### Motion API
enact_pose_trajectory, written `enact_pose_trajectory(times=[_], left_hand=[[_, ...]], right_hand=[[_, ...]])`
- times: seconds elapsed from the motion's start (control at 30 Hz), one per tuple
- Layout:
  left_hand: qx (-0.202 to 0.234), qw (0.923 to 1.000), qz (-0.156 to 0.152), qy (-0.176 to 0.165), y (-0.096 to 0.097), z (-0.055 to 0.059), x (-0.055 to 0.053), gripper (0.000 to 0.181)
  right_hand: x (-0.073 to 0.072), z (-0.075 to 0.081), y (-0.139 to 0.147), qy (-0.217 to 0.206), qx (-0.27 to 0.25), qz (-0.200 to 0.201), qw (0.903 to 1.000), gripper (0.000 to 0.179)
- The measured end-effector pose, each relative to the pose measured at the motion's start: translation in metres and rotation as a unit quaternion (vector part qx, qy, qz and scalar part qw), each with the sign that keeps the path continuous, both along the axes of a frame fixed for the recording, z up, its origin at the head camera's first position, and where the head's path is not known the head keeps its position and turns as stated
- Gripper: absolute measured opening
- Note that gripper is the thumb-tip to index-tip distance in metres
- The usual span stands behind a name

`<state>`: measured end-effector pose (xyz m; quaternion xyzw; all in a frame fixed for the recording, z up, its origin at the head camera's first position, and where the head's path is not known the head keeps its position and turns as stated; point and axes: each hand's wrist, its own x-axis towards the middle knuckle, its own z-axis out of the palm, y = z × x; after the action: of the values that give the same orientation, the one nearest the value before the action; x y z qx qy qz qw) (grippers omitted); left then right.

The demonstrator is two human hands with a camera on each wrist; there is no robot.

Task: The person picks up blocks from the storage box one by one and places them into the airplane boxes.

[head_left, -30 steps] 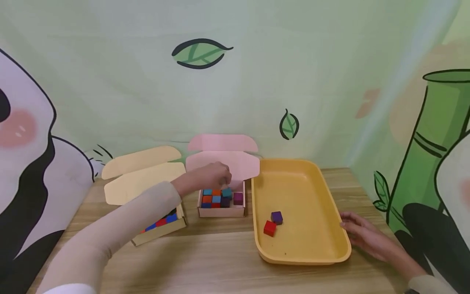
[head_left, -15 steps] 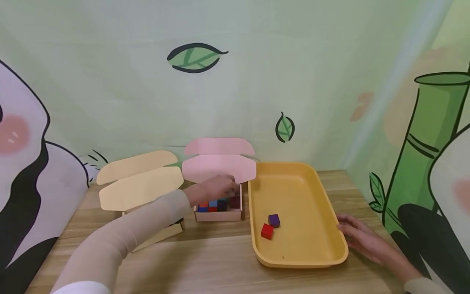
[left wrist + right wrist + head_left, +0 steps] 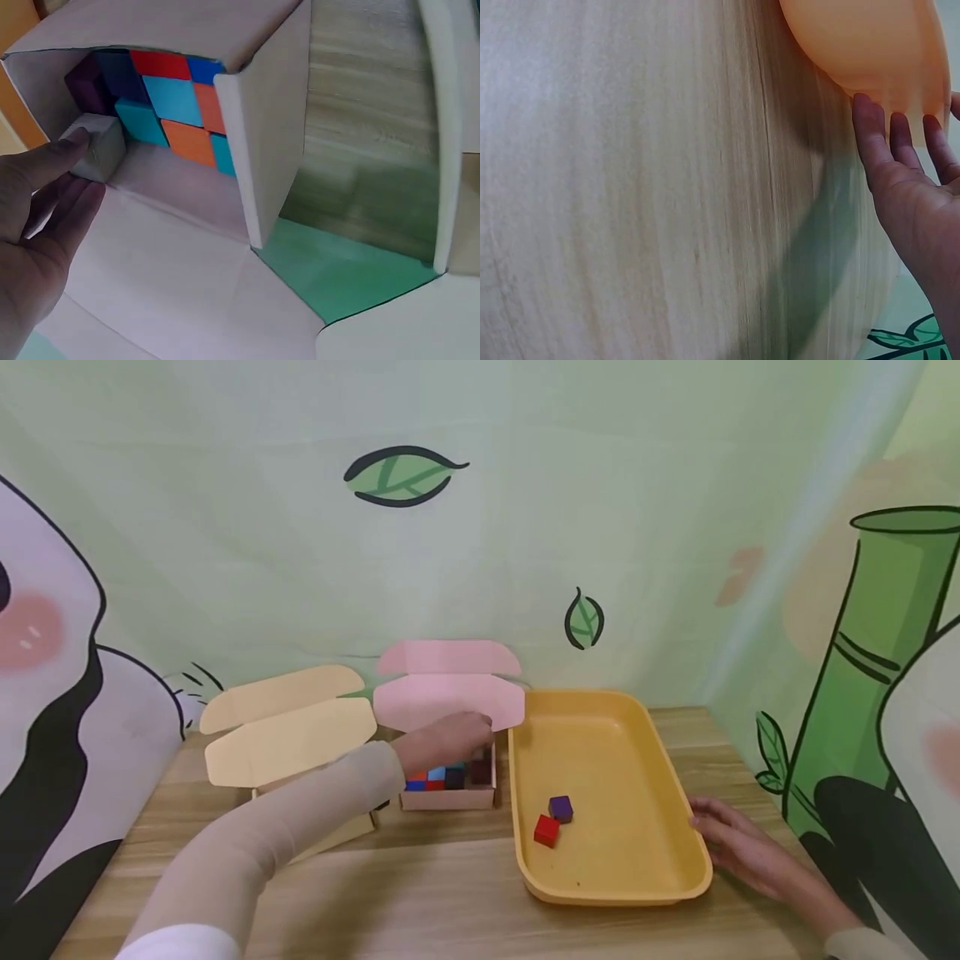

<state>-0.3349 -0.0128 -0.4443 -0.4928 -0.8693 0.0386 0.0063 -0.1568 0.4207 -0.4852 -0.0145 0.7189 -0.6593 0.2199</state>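
Observation:
My left hand (image 3: 444,745) reaches into the open pink box (image 3: 448,799). In the left wrist view, its thumb and fingers pinch a pale grey cube (image 3: 109,150) in a corner of that box, beside a teal cube (image 3: 141,122) and a dark purple cube (image 3: 88,82). Orange, light blue, red and blue cubes fill much of the remaining space. At the right, my right hand (image 3: 750,850) rests its extended fingers against the outer wall of the yellow tray (image 3: 615,760). A red cube (image 3: 547,832) and a purple cube (image 3: 561,809) lie in the tray.
A cream-coloured box (image 3: 288,743) with a raised lid stands left of the pink one, partly hidden by my left sleeve (image 3: 300,827). All stand on a wooden table (image 3: 427,877) before a printed cloth backdrop (image 3: 480,552).
My left hand has moved right and lower over the pink box, covering its right-hand part. The teal cube near its fingertips earlier now sits in the box. The right hand stays at the tray.

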Motion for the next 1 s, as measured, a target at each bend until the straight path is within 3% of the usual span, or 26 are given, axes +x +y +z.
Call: enact_pose_trajectory(times=[0.13, 0.27, 0.6, 0.8, 1.0], left_hand=[[0.037, 0.9991, 0.016, -0.009, 0.002, 0.000, 0.000, 0.008], [0.076, 0.9958, 0.032, -0.041, 0.002, 0.000, 0.003, 0.010], [0.111, 0.9904, 0.032, -0.075, 0.000, -0.004, 0.001, 0.018], [0.080, 0.9956, 0.035, -0.035, 0.001, -0.011, 0.007, 0.010], [0.090, 0.9900, 0.057, -0.092, 0.003, -0.015, 0.007, 0.013]], right_hand=[[0.001, 0.000, 0.001, 0.004, 0.005, -0.003, 1.0000, 0.062], [0.003, -0.001, 0.002, 0.009, 0.000, 0.004, 1.0000, 0.060], [0.002, -0.003, 0.000, 0.008, -0.012, 0.002, 0.9999, 0.059], [0.004, -0.003, -0.001, 0.009, -0.006, 0.005, 0.9999, 0.060], [0.004, 0.000, -0.001, 0.007, -0.004, -0.001, 1.0000, 0.063]])
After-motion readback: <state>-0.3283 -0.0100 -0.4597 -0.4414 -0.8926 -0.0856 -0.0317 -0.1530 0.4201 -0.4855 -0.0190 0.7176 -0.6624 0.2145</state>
